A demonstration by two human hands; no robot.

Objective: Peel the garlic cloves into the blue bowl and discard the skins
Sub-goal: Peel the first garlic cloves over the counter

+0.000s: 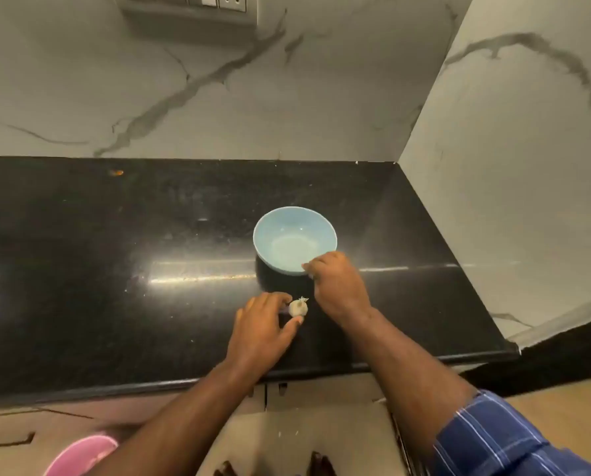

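Note:
A light blue bowl (280,231) stands on the black countertop (115,269), and I see nothing inside it. My right hand (338,283) pinches the bowl's near right rim between thumb and fingers. A whole garlic bulb (298,308) with papery white skin lies on the counter just in front of the bowl. My left hand (264,329) reaches it from the left, its thumb and forefinger touching the bulb on either side.
Marble walls (218,97) close the counter at the back and on the right. The counter's front edge (149,386) runs below my wrists. A pink object (81,453) lies on the floor at the lower left. A small orange speck (117,172) sits far left at the back.

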